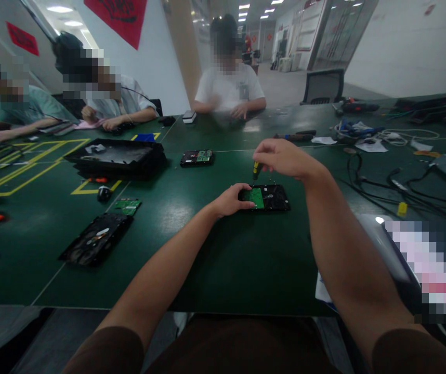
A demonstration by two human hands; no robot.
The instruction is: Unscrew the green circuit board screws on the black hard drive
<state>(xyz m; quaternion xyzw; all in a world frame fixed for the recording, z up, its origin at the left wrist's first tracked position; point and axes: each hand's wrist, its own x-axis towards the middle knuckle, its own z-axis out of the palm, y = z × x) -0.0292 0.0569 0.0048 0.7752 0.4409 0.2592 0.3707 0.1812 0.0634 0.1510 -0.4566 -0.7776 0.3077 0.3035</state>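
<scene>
A hard drive (275, 198) lies flat on the green table, its green circuit board facing up at the left end. My left hand (231, 200) grips that left end, thumb on the near side and fingers on the far side. Above the drive's far edge, my right hand (279, 156) pinches a yellow and black screwdriver (256, 169), which points down at the far edge near the board. Whether its tip sits in a screw is too small to tell. A few tiny screws seem to lie just beyond the drive.
Another hard drive (196, 157) lies farther back. At left are an opened drive (97, 239) with a loose circuit board (128, 206) and a stack of black trays (116, 158). Cables (394, 182) and a laptop-like device (421, 259) are at right. Several people sit across the table.
</scene>
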